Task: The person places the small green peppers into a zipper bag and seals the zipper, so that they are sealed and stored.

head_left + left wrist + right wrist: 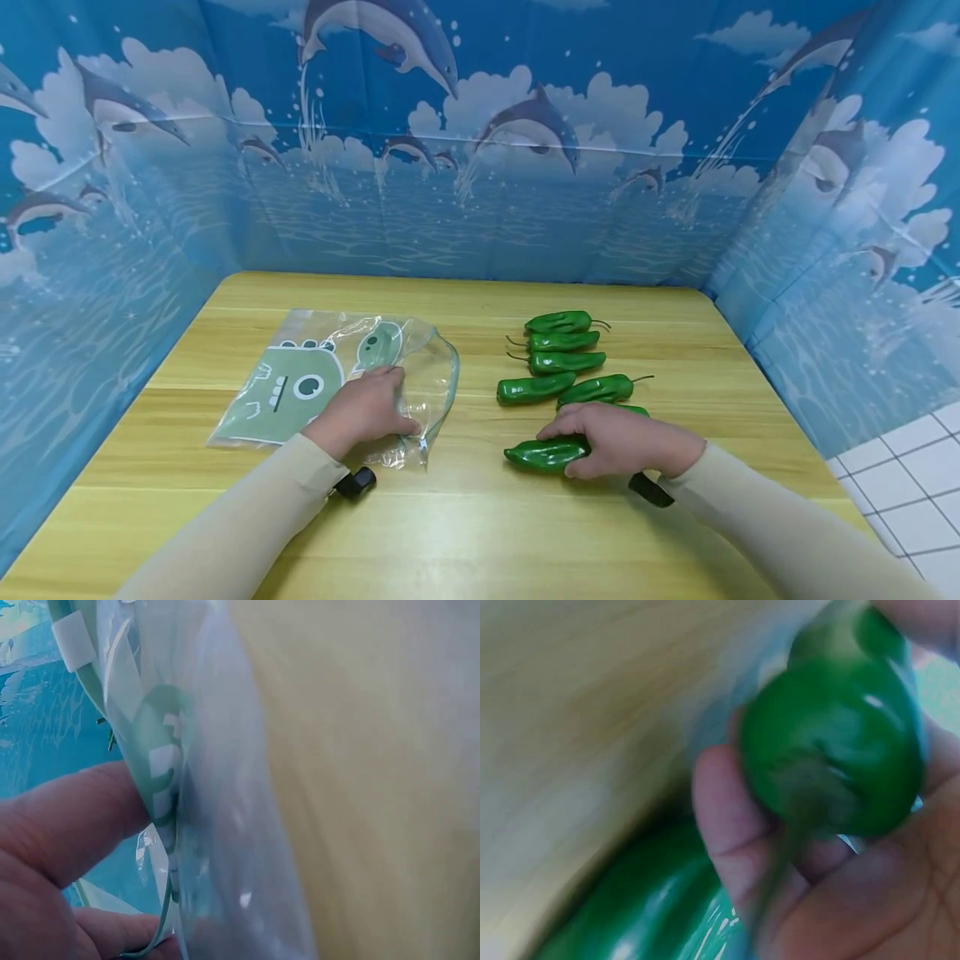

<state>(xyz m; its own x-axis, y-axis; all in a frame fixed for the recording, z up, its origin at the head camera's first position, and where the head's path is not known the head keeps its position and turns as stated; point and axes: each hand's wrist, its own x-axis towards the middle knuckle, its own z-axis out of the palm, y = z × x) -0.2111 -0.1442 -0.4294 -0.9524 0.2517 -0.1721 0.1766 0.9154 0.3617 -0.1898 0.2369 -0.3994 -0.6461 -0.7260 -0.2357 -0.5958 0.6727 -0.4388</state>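
Wooden tabletop [480, 533] carries all items, with dolphin-print screens [480, 167] standing on three sides. Largest item on it is a clear plastic bag [330, 383] with a green cartoon print, lying flat at left, its open mouth turned toward the centre.

Left hand [367, 410] rests on the bag's near corner by the mouth, fingers curled over the film. The left wrist view shows a thumb [67, 817] against the bag's green-edged rim [161, 787], so the hand appears to pinch the film rather than merely press it.

Peppers: five green ones [558, 362] lie loose in a cluster right of centre, well apart from the bag. A sixth pepper [546, 454] sits nearest the front edge under the right hand [618, 440], whose fingers curl round it. The right wrist view, blurred, confirms a pepper [832, 742] held in the fingers with another pepper [652, 900] just beside it.

Assessment: the step in hand appears to be lifting this pepper for bagging. To do it well:
- Left hand should raise the upper film so the mouth gapes; lying flat it will catch the pepper.
- Right hand should grip mid-body, since the glossy skin looks likely to slip.
- Lead in blunt end first, keeping the thin stem clear of the film.
- Lift clear of the neighbouring pepper to avoid rolling it.
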